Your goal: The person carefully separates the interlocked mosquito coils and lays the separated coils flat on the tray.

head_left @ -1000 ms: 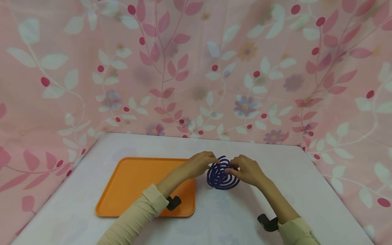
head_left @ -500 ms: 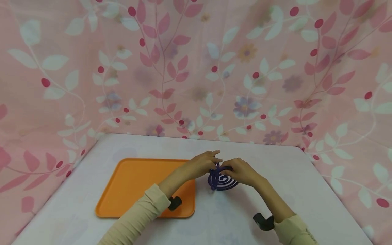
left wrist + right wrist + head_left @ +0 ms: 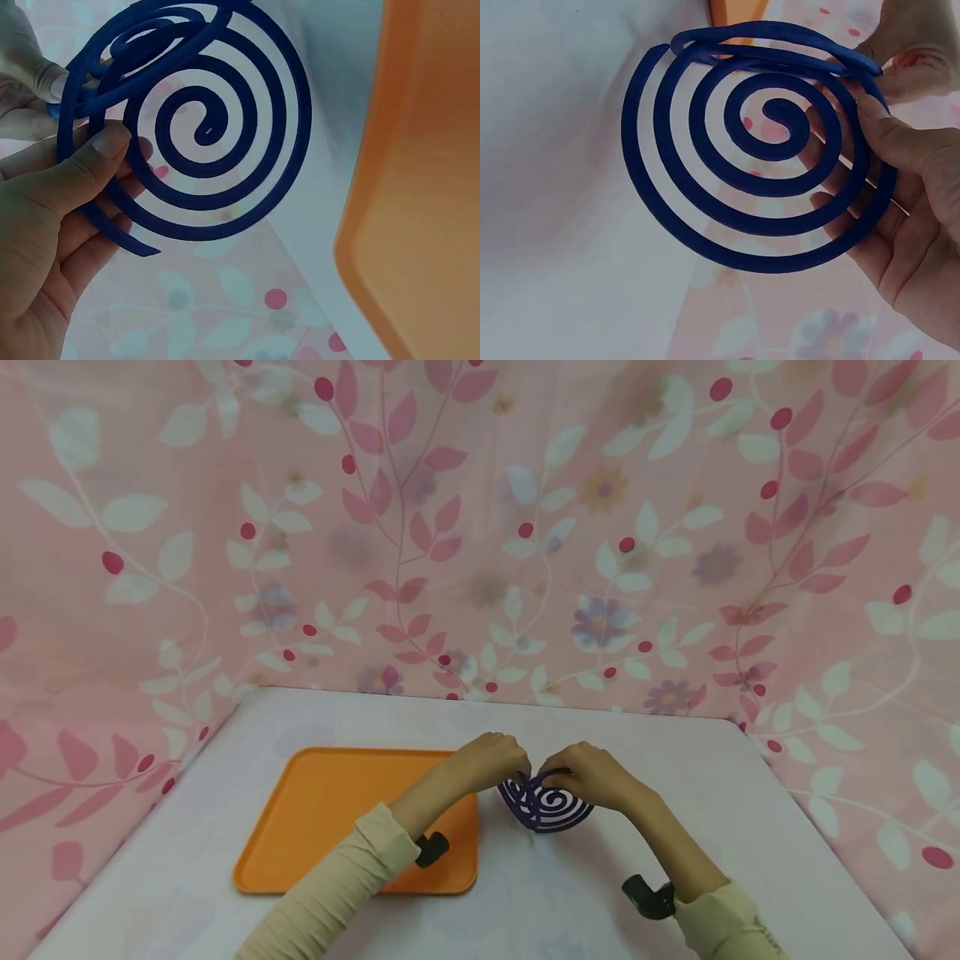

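Note:
Two dark blue mosquito coils are up off the table, tilted to each other in a V and still crossing where they meet. My left hand point(image 3: 489, 762) pinches one coil point(image 3: 303, 124) at its outer rings, thumb in front and fingers behind. My right hand point(image 3: 596, 777) grips the other coil point(image 3: 761, 264) the same way, thumb on its outer rings. From the left wrist view the right hand's coil appears edge-on at the top. Whether the coils are still interlocked at the crossing is hard to tell.
An orange tray point(image 3: 337, 810) lies on the white-covered table point(image 3: 675, 760), left of the coils and partly under the left forearm. Behind the table hangs a pink floral cloth point(image 3: 480, 527). Each wrist carries a black camera mount point(image 3: 648, 897).
The flat, overlapping coils have been tilted apart into a V. My left hand's fingers, spread half a second ago, now hold its coil and have drawn it slightly left.

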`<state>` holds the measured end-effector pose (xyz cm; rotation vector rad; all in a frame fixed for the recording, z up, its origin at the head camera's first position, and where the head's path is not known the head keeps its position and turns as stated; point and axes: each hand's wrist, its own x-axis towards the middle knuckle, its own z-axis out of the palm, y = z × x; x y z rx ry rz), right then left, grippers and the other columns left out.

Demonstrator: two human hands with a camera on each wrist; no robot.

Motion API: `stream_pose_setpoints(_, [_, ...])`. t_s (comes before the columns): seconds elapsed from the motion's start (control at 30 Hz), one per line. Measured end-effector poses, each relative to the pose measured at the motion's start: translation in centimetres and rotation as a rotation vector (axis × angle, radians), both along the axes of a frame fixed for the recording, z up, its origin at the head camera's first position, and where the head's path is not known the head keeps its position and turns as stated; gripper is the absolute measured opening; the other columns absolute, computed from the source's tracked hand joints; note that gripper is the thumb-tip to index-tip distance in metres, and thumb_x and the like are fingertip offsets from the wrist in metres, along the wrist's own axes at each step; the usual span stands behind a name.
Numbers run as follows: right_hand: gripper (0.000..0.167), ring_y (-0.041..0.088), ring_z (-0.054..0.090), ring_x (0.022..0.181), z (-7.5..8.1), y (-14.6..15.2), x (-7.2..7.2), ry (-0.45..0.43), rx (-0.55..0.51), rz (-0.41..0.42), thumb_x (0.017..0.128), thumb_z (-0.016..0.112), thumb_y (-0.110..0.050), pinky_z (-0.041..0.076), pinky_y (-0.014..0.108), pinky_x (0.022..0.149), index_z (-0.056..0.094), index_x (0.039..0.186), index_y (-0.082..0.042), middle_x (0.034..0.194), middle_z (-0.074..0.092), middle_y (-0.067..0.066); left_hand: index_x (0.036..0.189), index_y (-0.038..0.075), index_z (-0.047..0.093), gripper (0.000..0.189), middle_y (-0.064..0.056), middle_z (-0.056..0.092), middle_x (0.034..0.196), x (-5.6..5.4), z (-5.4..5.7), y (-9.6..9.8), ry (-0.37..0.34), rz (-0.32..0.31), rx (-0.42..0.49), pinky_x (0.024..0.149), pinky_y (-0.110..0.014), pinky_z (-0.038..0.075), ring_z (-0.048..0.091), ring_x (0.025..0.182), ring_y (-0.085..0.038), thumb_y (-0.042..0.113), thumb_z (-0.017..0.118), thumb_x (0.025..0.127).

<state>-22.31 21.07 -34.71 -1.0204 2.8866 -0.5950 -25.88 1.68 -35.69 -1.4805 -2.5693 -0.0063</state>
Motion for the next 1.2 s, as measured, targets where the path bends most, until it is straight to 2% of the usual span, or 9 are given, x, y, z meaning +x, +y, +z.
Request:
stream_pose_setpoints(0.1, [0.01, 0.002, 0.056, 0.07, 0.3, 0.4, -0.2, -0.059, -0.049, -0.006, 0.084, 0.064, -0.011, 0.048, 0.02, 0.066, 0.073, 0.089, -0.012, 0.08, 0.069, -0.004, 0.082, 0.024, 0.074, 0.007, 0.012, 0.07, 0.079, 0.0, 0.3, -0.3, -0.063, 0.003, 0.025, 0.068, -0.021, 0.049, 0.061, 0.07, -0.005, 0.023, 0.071, 0.075])
stream_pose_setpoints(0.3, [0.011, 0.003, 0.057, 0.072, 0.6, 1.3, -0.4, -0.101, -0.121, -0.007, 0.084, 0.063, -0.01, 0.049, 0.02, 0.069, 0.073, 0.089, -0.01, 0.08, 0.069, -0.003, 0.086, 0.019, 0.074, 0.009, 0.008, 0.07, 0.08, -0.1, 1.0, -1.0, -0.178, 0.045, 0.078, 0.071, -0.02, 0.048, 0.058, 0.071, -0.007, 0.019, 0.07, 0.078])
stream_pose_setpoints(0.47, [0.012, 0.01, 0.06, 0.073, 0.8, 2.4, -0.4, -0.12, -0.187, -0.03, 0.085, 0.062, -0.009, 0.05, 0.02, 0.07, 0.072, 0.091, -0.007, 0.081, 0.07, 0.001, 0.087, 0.016, 0.074, 0.008, 0.005, 0.07, 0.08, -0.5, 1.1, -2.1, -0.209, 0.081, 0.15, 0.071, -0.021, 0.047, 0.058, 0.071, -0.009, 0.016, 0.07, 0.08])
stream_pose_setpoints(0.67, [0.015, 0.01, 0.061, 0.073, 0.4, 4.2, -0.8, -0.067, -0.224, -0.13, 0.086, 0.062, -0.01, 0.05, 0.018, 0.07, 0.071, 0.096, -0.005, 0.083, 0.07, 0.002, 0.085, 0.014, 0.073, 0.007, 0.005, 0.069, 0.074, -1.2, 1.0, -3.8, -0.194, 0.117, 0.262, 0.067, -0.02, 0.047, 0.055, 0.066, -0.008, 0.015, 0.07, 0.079])
stream_pose_setpoints(0.8, [0.016, 0.008, 0.059, 0.07, 0.0, 5.2, -0.9, 0.004, -0.273, -0.139, 0.086, 0.062, -0.013, 0.049, 0.018, 0.068, 0.071, 0.096, -0.004, 0.081, 0.07, 0.002, 0.083, 0.015, 0.073, 0.005, 0.006, 0.067, 0.072, -1.2, 1.3, -5.0, -0.161, 0.139, 0.295, 0.064, -0.021, 0.045, 0.053, 0.064, -0.007, 0.017, 0.07, 0.08])
stream_pose_setpoints(0.93, [0.017, 0.007, 0.057, 0.067, -0.3, 5.7, -0.9, 0.035, -0.338, -0.109, 0.086, 0.062, -0.015, 0.048, 0.017, 0.064, 0.07, 0.094, -0.002, 0.078, 0.069, 0.002, 0.083, 0.017, 0.072, 0.004, 0.007, 0.067, 0.07, -0.4, 1.7, -6.9, -0.091, 0.191, 0.281, 0.064, -0.023, 0.046, 0.055, 0.063, -0.007, 0.018, 0.07, 0.08])
stream_pose_setpoints(1.03, [0.015, 0.008, 0.057, 0.066, -0.3, 5.9, -0.9, 0.011, -0.36, -0.137, 0.086, 0.062, -0.012, 0.048, 0.017, 0.063, 0.07, 0.094, -0.003, 0.077, 0.068, 0.001, 0.082, 0.018, 0.073, 0.004, 0.008, 0.068, 0.07, 0.6, 1.9, -8.7, 0.01, 0.234, 0.234, 0.064, -0.025, 0.049, 0.06, 0.064, -0.009, 0.019, 0.071, 0.078])
stream_pose_setpoints(1.1, [0.014, 0.009, 0.058, 0.067, -0.3, 5.8, -0.9, -0.024, -0.363, -0.181, 0.086, 0.062, -0.011, 0.049, 0.019, 0.063, 0.07, 0.095, -0.003, 0.078, 0.068, 0.002, 0.08, 0.018, 0.072, 0.002, 0.007, 0.068, 0.069, 1.4, 1.7, -10.0, 0.097, 0.251, 0.181, 0.059, -0.026, 0.049, 0.061, 0.061, -0.011, 0.018, 0.071, 0.078])
stream_pose_setpoints(1.2, [0.015, 0.011, 0.06, 0.068, -0.3, 5.7, -1.0, -0.061, -0.369, -0.223, 0.086, 0.061, -0.009, 0.051, 0.022, 0.064, 0.069, 0.096, -0.002, 0.08, 0.068, 0.005, 0.075, 0.016, 0.069, 0.006, 0.004, 0.067, 0.065, 2.8, 1.2, -11.8, 0.218, 0.249, 0.078, 0.048, -0.024, 0.045, 0.055, 0.051, -0.012, 0.011, 0.072, 0.076])
